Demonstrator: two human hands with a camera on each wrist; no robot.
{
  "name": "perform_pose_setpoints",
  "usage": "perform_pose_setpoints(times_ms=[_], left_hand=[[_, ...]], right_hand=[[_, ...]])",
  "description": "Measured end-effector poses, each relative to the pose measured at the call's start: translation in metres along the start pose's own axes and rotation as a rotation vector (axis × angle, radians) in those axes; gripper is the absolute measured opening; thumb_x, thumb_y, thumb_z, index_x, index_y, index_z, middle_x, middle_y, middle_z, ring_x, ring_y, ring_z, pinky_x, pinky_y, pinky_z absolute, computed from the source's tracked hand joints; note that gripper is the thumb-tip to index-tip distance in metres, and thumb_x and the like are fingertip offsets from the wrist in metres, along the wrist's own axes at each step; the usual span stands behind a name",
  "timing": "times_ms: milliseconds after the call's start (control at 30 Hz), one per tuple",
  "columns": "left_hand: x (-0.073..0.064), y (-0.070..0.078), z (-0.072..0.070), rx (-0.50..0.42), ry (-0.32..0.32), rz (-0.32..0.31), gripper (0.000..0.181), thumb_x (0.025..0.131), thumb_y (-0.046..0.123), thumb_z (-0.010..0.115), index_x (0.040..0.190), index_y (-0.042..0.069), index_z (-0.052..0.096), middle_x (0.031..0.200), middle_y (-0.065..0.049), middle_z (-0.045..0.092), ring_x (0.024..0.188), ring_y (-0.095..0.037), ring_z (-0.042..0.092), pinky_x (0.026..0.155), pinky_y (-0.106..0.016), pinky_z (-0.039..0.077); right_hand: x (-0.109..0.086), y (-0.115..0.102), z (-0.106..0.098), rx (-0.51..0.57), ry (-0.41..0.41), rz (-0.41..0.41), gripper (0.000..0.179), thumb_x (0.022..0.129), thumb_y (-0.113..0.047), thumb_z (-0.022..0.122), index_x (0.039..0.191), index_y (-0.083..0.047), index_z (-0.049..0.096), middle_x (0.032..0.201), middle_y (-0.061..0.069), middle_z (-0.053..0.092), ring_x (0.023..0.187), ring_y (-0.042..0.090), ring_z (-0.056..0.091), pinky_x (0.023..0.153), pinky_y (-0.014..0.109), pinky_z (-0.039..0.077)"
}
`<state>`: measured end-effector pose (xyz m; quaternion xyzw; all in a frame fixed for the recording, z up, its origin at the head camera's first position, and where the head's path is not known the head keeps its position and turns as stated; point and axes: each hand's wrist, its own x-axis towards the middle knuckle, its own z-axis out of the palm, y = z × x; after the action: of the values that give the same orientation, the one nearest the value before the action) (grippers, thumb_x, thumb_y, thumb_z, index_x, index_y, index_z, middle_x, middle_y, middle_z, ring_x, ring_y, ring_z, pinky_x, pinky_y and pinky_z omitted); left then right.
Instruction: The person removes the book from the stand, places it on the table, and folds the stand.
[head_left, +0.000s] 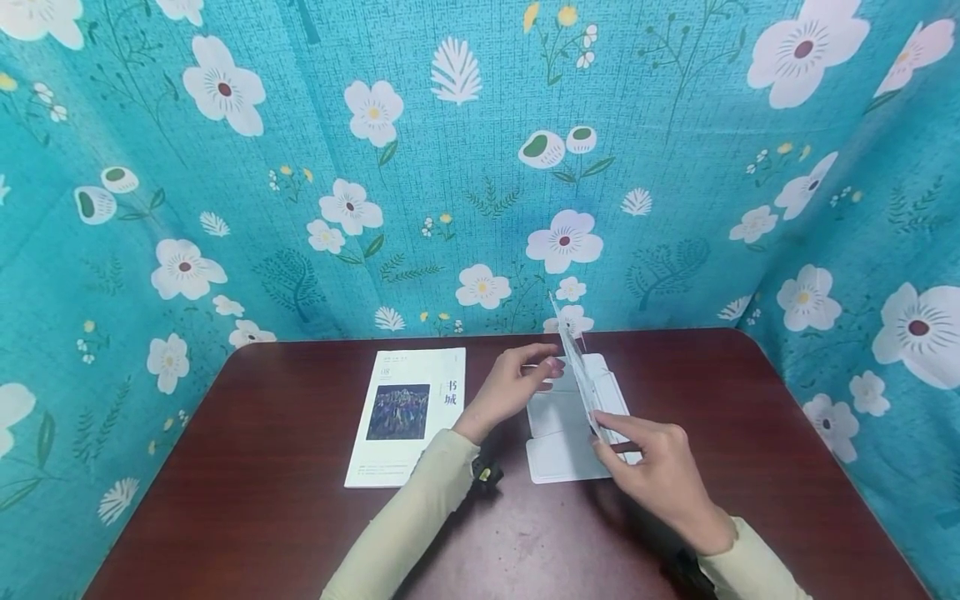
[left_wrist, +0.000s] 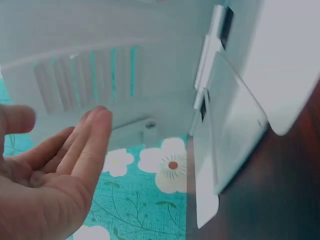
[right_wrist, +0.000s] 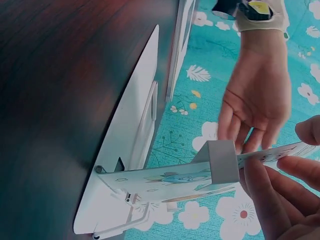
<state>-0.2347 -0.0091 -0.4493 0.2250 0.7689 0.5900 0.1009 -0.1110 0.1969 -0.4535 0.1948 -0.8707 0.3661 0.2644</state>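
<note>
While the base of the smooth white folding stand point(head_left: 558, 457), rounded at its corners, lay on the dark red-brown wood-look table point(head_left: 262, 467), its thin white hinged panel point(head_left: 581, 371) stood up steeply, leaning a bit L in the head view. The bare R hand point(head_left: 663, 467) pinched the panel's near edge btwn thumb & fingers, prob. b/c that edge gave good leverage. The bare L hand point(head_left: 513, 387), fingers loosely extended, had hold of nothing; it was right by the panel's other face, contact unclear, maybe as backup. The white rectangular paperback point(head_left: 408, 417) w/ a dark picture lay flat L of the stand, apart from it, presumably for elbow room. Looks-wise: panel had a row of long slots, some pale coloured print & a squared grey bracket point(right_wrist: 223, 162) near the R fingers. Plastic or metal, couldn't tell.
</note>
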Motion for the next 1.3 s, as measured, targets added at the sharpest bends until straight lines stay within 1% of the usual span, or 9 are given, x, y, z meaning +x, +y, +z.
perform_pose_setpoints(times_ms=[100,167,267,533,700,833,933,1067,1300], left_hand=[[-0.002,0.006,-0.001,-0.143,0.030,-0.009,0.039,0.110,0.020,0.053,0.139,-0.004,0.061,0.126,-0.027,0.073,0.115,-0.042,0.073,0.088,-0.033,0.066],[-0.003,0.010,-0.001,-0.194,0.057,-0.008,0.039,0.110,0.022,0.053,0.137,-0.006,0.062,0.126,-0.028,0.072,0.114,-0.040,0.074,0.087,-0.033,0.066],[-0.005,0.015,-0.002,-0.216,0.096,-0.009,0.039,0.110,0.023,0.054,0.135,-0.005,0.064,0.125,-0.026,0.073,0.113,-0.040,0.074,0.085,-0.033,0.066],[-0.007,0.019,-0.005,-0.138,0.137,-0.023,0.039,0.107,0.025,0.060,0.133,-0.003,0.067,0.127,-0.022,0.074,0.109,-0.035,0.077,0.083,-0.034,0.067],[-0.008,0.018,-0.008,-0.106,0.138,-0.030,0.038,0.105,0.024,0.062,0.132,-0.002,0.068,0.128,-0.021,0.074,0.109,-0.034,0.077,0.087,-0.042,0.066],[-0.008,0.018,-0.011,-0.104,0.137,-0.043,0.035,0.106,0.021,0.061,0.133,0.000,0.068,0.128,-0.021,0.074,0.110,-0.035,0.077,0.085,-0.041,0.066],[-0.009,0.018,-0.012,-0.101,0.137,-0.063,0.034,0.106,0.018,0.059,0.133,-0.001,0.068,0.127,-0.022,0.074,0.108,-0.035,0.077,0.083,-0.038,0.067],[-0.009,0.013,-0.011,-0.093,0.132,-0.091,0.033,0.105,0.012,0.056,0.132,-0.002,0.069,0.124,-0.024,0.074,0.103,-0.035,0.078,0.084,-0.043,0.066],[-0.006,0.000,-0.010,-0.069,0.123,-0.141,0.032,0.102,0.009,0.055,0.128,-0.003,0.071,0.115,-0.023,0.077,0.091,-0.032,0.081,0.083,-0.043,0.066]], right_hand=[[0.000,0.000,0.001,-0.021,-0.005,-0.003,0.035,0.075,0.005,0.085,0.108,-0.004,0.082,0.103,0.015,0.082,0.085,0.024,0.079,0.061,0.013,0.059],[-0.001,0.000,0.002,-0.044,-0.007,-0.012,0.035,0.074,0.003,0.086,0.108,-0.005,0.082,0.102,0.014,0.082,0.085,0.024,0.080,0.062,0.015,0.061],[-0.001,0.000,0.003,-0.068,-0.012,-0.030,0.035,0.074,0.000,0.088,0.108,-0.007,0.082,0.101,0.013,0.082,0.083,0.025,0.080,0.059,0.018,0.061],[-0.003,-0.001,0.008,-0.095,-0.033,-0.047,0.032,0.075,-0.006,0.090,0.106,-0.007,0.082,0.100,0.012,0.082,0.081,0.023,0.080,0.056,0.020,0.061],[-0.004,0.000,0.010,-0.138,-0.048,-0.068,0.032,0.074,-0.012,0.093,0.105,-0.009,0.083,0.101,0.006,0.083,0.087,0.018,0.080,0.069,0.019,0.063],[-0.005,0.002,0.011,-0.158,-0.052,-0.118,0.036,0.072,-0.012,0.094,0.106,-0.010,0.083,0.102,0.004,0.083,0.089,0.018,0.080,0.075,0.024,0.065],[-0.006,0.005,0.011,-0.168,-0.052,-0.160,0.037,0.071,-0.012,0.094,0.106,-0.011,0.083,0.102,0.003,0.083,0.089,0.017,0.080,0.075,0.029,0.065],[-0.007,0.009,0.013,-0.195,-0.056,-0.194,0.037,0.070,-0.016,0.095,0.105,-0.012,0.083,0.101,0.001,0.082,0.089,0.017,0.080,0.072,0.034,0.065],[-0.010,0.016,0.016,-0.221,-0.051,-0.210,0.037,0.069,-0.019,0.096,0.103,-0.013,0.082,0.098,0.000,0.082,0.085,0.014,0.079,0.068,0.036,0.064]])
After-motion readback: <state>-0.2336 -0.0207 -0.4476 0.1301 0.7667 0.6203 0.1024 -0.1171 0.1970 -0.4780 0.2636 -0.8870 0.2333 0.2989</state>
